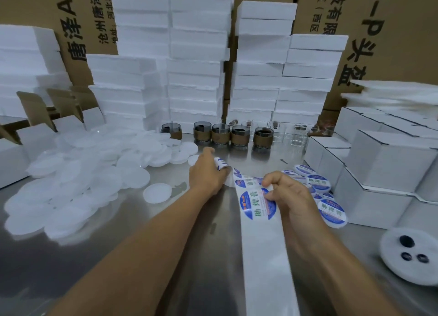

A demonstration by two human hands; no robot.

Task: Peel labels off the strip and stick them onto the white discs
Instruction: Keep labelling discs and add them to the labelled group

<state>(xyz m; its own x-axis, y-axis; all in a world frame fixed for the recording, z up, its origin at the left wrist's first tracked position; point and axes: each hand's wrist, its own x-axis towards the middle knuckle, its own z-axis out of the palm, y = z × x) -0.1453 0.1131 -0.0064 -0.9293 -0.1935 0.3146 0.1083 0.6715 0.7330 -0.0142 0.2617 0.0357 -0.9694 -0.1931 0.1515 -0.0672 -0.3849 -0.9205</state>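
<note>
The strip (265, 256) looks light and limp (thin, slick paper, probably). On it the right hand (294, 197) pinches a label (257, 205) by its edge, the best hold. Beyond, the left hand (208, 173) grips the strip's curled end. White discs (83, 173) lie left of it.

The strip (265, 256) lies between bare discs (78, 173), left, and labelled discs (318, 183), right.

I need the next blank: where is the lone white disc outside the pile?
Head view, left of centre: the lone white disc lies on the steel table, between the disc pile and the left hand.
</note>
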